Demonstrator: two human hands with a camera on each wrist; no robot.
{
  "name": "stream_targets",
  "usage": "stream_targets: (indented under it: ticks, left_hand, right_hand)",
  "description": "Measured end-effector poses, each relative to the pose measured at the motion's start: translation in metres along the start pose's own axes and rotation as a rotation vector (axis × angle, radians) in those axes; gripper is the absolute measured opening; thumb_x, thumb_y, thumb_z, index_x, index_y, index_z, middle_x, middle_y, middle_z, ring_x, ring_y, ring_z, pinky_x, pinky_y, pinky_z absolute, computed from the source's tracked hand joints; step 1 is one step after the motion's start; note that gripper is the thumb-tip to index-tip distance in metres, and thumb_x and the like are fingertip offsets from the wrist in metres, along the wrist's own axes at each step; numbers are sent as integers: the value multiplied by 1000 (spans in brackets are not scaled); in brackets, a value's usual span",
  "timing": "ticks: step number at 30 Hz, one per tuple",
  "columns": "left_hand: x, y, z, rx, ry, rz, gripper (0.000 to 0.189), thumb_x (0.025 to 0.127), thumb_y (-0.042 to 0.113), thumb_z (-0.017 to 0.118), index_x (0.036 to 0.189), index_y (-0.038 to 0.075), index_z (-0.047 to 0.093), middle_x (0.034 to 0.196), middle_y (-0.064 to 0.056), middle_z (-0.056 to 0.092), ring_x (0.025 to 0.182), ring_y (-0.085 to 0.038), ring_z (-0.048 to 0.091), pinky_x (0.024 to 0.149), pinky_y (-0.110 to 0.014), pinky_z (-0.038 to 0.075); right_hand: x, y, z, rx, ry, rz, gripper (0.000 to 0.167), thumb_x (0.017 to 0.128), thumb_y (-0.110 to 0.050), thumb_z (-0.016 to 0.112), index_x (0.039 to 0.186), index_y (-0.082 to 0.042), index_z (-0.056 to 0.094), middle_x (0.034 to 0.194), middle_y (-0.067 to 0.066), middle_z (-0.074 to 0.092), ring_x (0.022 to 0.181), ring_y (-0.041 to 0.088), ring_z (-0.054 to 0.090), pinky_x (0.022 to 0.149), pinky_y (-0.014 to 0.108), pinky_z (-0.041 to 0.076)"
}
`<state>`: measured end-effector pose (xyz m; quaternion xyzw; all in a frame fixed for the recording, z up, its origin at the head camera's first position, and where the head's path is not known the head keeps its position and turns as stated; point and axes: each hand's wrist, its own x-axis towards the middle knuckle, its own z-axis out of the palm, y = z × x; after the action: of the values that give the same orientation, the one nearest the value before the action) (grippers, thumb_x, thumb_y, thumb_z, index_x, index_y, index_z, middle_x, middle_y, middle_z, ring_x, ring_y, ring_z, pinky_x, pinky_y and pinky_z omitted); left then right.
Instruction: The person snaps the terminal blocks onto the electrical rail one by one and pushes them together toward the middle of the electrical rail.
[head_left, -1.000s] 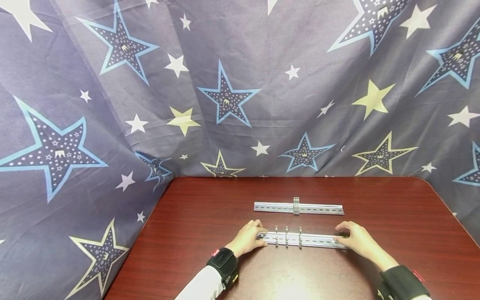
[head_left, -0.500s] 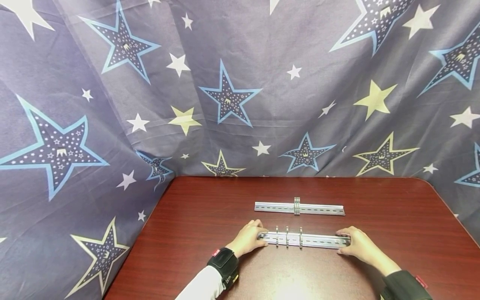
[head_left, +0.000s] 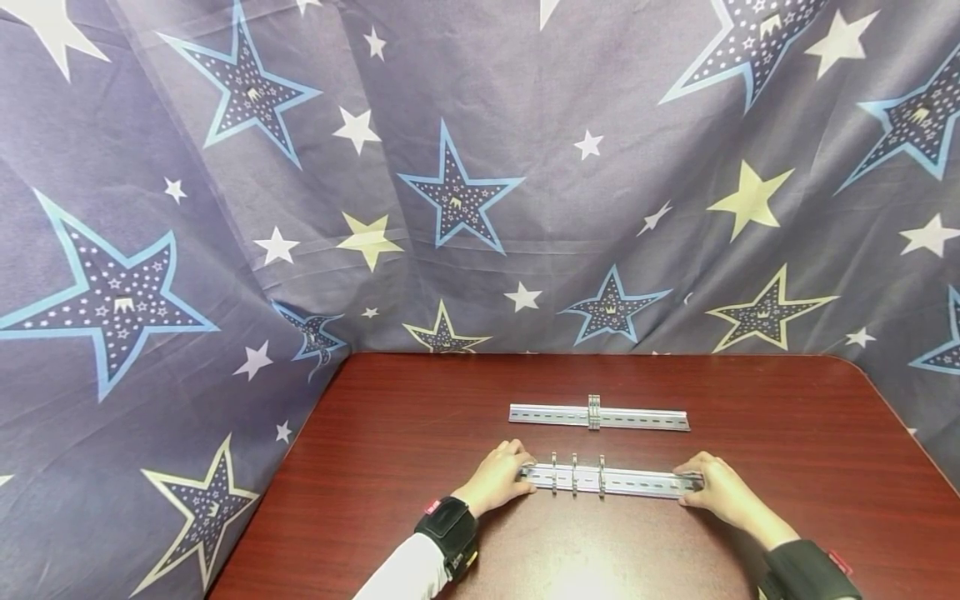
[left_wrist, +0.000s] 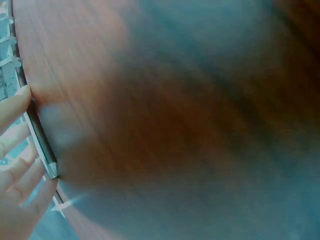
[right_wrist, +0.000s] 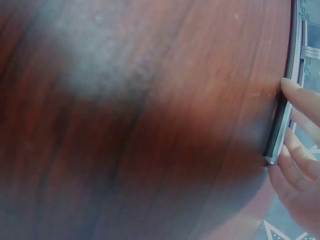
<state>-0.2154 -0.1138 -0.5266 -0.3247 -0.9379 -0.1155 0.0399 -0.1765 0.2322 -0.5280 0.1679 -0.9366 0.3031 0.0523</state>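
Note:
A slotted metal DIN rail lies across the near part of the table. Three thin upright pieces like end clips stand spaced apart on its left half. My left hand holds the rail's left end, thumb at the near edge and fingers over the far one. At the opposite end my right hand grips the rail the same way. The left wrist view has the thumb against the rail's side; in the right wrist view the other thumb touches its edge. Both rail ends are partly hidden by fingers.
Behind lies a second DIN rail, roughly parallel, with several clips bunched near its middle. The brown wood-grain table meets a grey star-printed cloth at its back and sides.
My right hand has lowered its raised fingers and moved slightly right, settling round the rail's right end. The left hand and the far rail look almost unchanged.

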Motion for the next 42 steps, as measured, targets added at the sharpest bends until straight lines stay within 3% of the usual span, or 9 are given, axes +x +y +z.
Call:
stream_targets:
  ticks: [9, 17, 24, 35, 42]
  left_hand:
    - [3, 2, -3, 14, -25, -38, 32, 69, 29, 69, 95, 11, 64, 88, 1, 52, 82, -14, 48, 71, -26, 39]
    - [10, 9, -6, -15, 47, -67, 26, 78, 25, 61, 97, 8, 62, 89, -1, 57, 86, -16, 52, 77, -30, 40]
    - [19, 19, -9, -74, 97, -54, 28, 83, 26, 57, 103, 7, 60, 93, -2, 57, 89, -15, 52, 80, -30, 40]
    - [28, 37, -12, -78, 28, -4, 34, 85, 30, 54, 110, 7, 56, 100, -2, 56, 94, -14, 51, 84, -28, 38]
    - [31, 42, -10, -82, -10, 9, 45, 80, 35, 59, 114, 7, 53, 105, -2, 56, 98, -15, 50, 87, -29, 37]
  right_hand:
    - [1, 2, 0, 10, 24, -17, 30, 55, -6, 77, 83, -3, 67, 79, 3, 57, 76, 26, 55, 68, 37, 44]
    - [1, 4, 1, 22, 33, -44, 31, 54, -6, 77, 82, -2, 67, 78, 2, 58, 74, 24, 57, 66, 33, 44]
    - [2, 3, 0, 32, 30, -47, 31, 54, -6, 77, 82, -2, 66, 78, 3, 58, 73, 23, 57, 66, 33, 45]
    - [2, 8, 1, 31, 39, -75, 31, 54, -6, 77, 82, -3, 66, 77, 2, 58, 72, 20, 56, 64, 31, 44]
    - [2, 8, 1, 49, 28, -55, 31, 54, -6, 77, 82, -3, 65, 77, 2, 57, 71, 18, 54, 63, 29, 42]
